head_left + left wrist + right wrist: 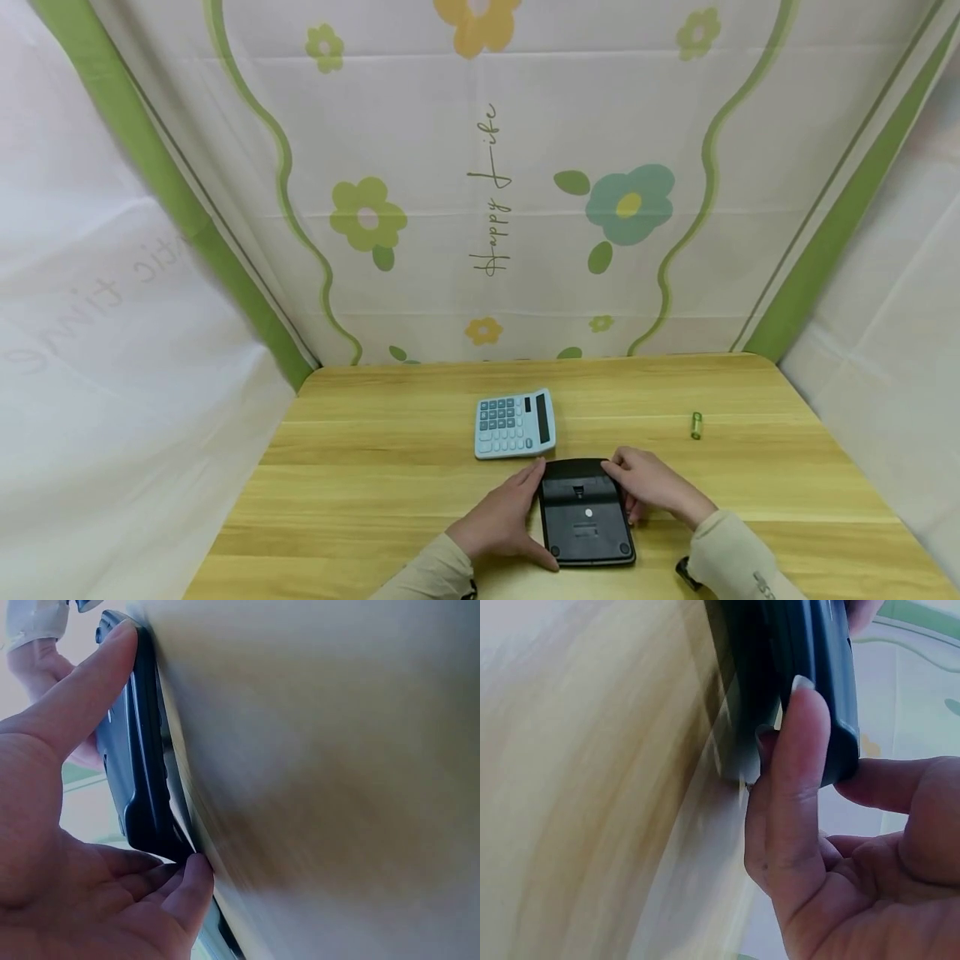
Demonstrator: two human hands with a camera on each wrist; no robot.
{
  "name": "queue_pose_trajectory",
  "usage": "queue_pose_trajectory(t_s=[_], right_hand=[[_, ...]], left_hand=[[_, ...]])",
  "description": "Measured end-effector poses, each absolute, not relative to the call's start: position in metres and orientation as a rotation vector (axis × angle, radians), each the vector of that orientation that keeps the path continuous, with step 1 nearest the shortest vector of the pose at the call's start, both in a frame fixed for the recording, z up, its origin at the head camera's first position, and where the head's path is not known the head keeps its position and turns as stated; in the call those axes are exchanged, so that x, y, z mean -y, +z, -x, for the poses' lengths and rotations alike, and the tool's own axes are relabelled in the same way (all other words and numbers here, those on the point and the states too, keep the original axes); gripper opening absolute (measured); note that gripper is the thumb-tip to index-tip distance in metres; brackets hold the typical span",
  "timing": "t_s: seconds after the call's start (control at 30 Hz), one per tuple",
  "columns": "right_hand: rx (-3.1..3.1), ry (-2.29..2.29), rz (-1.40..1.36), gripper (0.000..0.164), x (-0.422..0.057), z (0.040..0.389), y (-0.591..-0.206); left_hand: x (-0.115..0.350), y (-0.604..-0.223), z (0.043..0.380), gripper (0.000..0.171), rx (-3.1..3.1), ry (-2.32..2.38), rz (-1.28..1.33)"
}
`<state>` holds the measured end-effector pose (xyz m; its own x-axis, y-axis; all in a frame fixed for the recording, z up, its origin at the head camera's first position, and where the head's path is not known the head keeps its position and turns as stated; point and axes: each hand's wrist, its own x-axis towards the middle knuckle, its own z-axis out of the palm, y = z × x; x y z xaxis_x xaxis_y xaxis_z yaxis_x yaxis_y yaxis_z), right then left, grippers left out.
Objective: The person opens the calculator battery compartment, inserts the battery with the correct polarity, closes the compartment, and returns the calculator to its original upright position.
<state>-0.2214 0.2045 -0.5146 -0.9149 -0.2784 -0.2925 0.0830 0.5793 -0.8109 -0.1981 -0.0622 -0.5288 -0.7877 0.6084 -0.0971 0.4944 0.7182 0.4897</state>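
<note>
A black calculator (588, 537) lies face down near the table's front, its underside with round feet and a small latch showing. My left hand (498, 521) holds its left side, thumb at the near corner and fingers at the far corner; the left wrist view shows the thumb (94, 686) against the casing. At the far right corner, my right hand (651, 483) pinches the edge between thumb and fingers. In the right wrist view the index finger (799, 780) is under the casing, which stands slightly off the table there. The keys are hidden.
Just beyond the black one, a light blue calculator (513, 427) lies face up. A small green battery (696, 426) lies farther right on the wooden table (360, 483). Printed white cloth (420, 283) hangs behind the table and along both sides.
</note>
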Motion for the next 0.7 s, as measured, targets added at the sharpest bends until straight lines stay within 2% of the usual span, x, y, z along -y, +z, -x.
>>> queue_pose_trajectory(t_s=[0.33,0.7], right_hand=[[-2.519,-1.176,0.160,0.021,-0.2028,0.2220,-0.5140],[-2.534,-1.160,0.186,0.024,-0.2058,0.2223,-0.5189]], left_hand=[[0.0642,-0.5296,0.1986,0.135,-2.653,0.685,-0.872],[0.0662,-0.5297,0.1995,0.136,-2.658,0.686,-0.895]])
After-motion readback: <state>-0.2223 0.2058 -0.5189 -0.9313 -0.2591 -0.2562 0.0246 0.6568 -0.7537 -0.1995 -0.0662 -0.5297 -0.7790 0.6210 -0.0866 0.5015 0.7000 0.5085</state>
